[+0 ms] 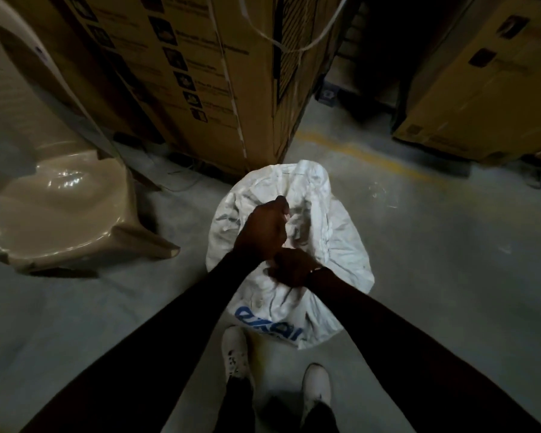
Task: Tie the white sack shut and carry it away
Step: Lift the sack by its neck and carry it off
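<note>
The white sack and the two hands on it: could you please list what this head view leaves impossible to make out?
- Neck of the white sack: covered by the left hand and right hand, so no knot can be confirmed.
- Sack contents: hidden by the gathered fabric.
- Blue lettering: creased, partly folded under, unreadable.
- Carton print: too dark and blurred.

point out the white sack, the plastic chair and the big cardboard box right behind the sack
white sack (334, 242): head view, on the creased right side of its top.
plastic chair (60, 210): head view, on the glossy seat.
cardboard box (181, 73): head view, on its printed front face.
</note>
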### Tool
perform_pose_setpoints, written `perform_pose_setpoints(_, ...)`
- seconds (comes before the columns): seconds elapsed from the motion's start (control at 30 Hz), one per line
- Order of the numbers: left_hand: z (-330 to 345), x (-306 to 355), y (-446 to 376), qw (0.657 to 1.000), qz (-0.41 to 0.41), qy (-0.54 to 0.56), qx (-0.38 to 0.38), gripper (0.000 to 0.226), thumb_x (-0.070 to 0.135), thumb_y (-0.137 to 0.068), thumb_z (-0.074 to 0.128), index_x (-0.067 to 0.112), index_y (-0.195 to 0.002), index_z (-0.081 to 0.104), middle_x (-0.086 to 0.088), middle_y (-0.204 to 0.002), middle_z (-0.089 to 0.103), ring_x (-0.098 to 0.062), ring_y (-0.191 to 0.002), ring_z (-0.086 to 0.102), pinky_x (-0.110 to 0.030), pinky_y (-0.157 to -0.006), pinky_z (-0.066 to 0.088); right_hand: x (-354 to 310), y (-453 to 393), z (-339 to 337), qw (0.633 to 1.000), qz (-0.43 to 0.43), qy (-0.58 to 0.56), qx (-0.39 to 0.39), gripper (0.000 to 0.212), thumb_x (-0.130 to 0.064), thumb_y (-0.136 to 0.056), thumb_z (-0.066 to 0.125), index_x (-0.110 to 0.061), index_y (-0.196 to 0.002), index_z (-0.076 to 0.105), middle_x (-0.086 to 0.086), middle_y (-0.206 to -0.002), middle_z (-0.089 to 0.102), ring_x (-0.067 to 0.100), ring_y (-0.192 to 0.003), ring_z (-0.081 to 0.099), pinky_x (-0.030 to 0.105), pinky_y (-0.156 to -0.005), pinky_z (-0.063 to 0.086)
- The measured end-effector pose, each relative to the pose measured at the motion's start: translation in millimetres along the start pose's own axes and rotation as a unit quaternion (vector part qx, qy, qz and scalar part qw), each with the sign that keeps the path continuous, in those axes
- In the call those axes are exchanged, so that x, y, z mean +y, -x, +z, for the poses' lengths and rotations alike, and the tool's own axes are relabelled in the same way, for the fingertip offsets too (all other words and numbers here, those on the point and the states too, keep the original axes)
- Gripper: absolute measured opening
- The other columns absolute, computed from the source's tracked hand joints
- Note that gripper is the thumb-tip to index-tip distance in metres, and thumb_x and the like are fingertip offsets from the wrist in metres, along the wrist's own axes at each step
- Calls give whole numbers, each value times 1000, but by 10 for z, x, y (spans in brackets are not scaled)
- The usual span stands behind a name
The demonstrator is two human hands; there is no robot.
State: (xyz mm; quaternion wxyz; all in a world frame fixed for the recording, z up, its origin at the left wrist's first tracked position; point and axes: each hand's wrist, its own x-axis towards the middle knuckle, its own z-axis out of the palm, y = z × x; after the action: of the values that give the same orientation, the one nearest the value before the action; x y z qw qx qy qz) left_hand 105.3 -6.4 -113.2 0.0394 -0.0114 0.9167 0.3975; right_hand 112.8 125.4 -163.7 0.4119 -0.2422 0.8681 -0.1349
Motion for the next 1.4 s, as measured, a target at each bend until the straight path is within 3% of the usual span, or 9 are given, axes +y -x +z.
perform_pose_setpoints(0.1,147,-264,-239,995,-42,16,-86,35,-16,-73,51,-2,-101,66,-16,-92,74,-33,-88,72,-44,-81,58,-47,-61,69,996,-10,-40,73,45,-31,-106,59,-7,-144,58,20,-143,64,37,-132,59,39,-108,42)
perform_pose_setpoints(0.2,290,-571,-294,992,-57,-9,-110,27,-7,-80,63,1,-104,71,-16,-104,75,-35,-103,70,-35,-87,52,2,-123,77,985,14,-91,145,24,-5,-97,64,13,-112,68,35,-109,71,46,-104,69,45,-91,43)
perform_pose_setpoints(0.3,417,-772,-307,990,-57,-72,-111,36,-2,-86,61,9,-119,68,-11,-122,70,-34,-122,60,-44,-103,46,98,-158,43,964,78,-120,223,29,-2,-89,63,2,-118,64,25,-103,71,41,-99,68,38,-82,42)
perform_pose_setpoints(0.37,479,-837,-307,983,-51,-126,-125,34,12,-95,63,17,-129,64,-6,-134,63,-30,-129,54,-47,-109,42,184,-204,46,952,90,-149,251,44,-2,-89,63,-4,-133,63,23,-112,74,40,-108,68,41,-93,47)
perform_pose_setpoints(0.63,648,-973,-197,953,-107,-224,-174,70,43,-90,74,41,-151,41,2,-146,42,-27,-129,45,-53,-101,47,505,-517,69,934,199,-241,171,73,-27,-91,79,-31,-155,45,21,-128,73,38,-121,69,45,-108,52)
perform_pose_setpoints(0.77,699,-1048,-129,948,-124,-230,-181,85,41,-85,79,47,-156,31,2,-148,36,-28,-128,41,-55,-99,48,564,-594,223,925,208,-283,144,94,-33,-81,88,-39,-158,34,12,-105,75,37,-107,74,50,-100,58)
perform_pose_setpoints(1.0,732,-1153,-73,952,-114,-227,-172,91,41,-83,81,45,-157,29,1,-146,38,-28,-122,43,-51,-93,53,693,-700,396,933,185,-271,148,102,-39,-78,91,-40,-159,29,10,-135,69,33,-119,68,29,-94,47)
perform_pose_setpoints(1.23,680,-1019,273,979,-61,-181,-74,68,27,-94,68,25,-156,41,-6,-157,44,-32,-139,45,-50,-110,43,687,-455,163,941,120,-255,185,70,-30,-93,77,-27,-154,42,21,-92,79,38,-91,77,50,-93,60)
perform_pose_setpoints(1.4,547,-689,623,973,-95,-188,90,63,49,-89,71,15,-140,59,-12,-158,45,-35,-145,45,-61,-121,27,587,-21,-322,899,121,-151,392,24,-23,-91,69,-22,-115,67,3,-89,78,31,-97,74,38,-78,57)
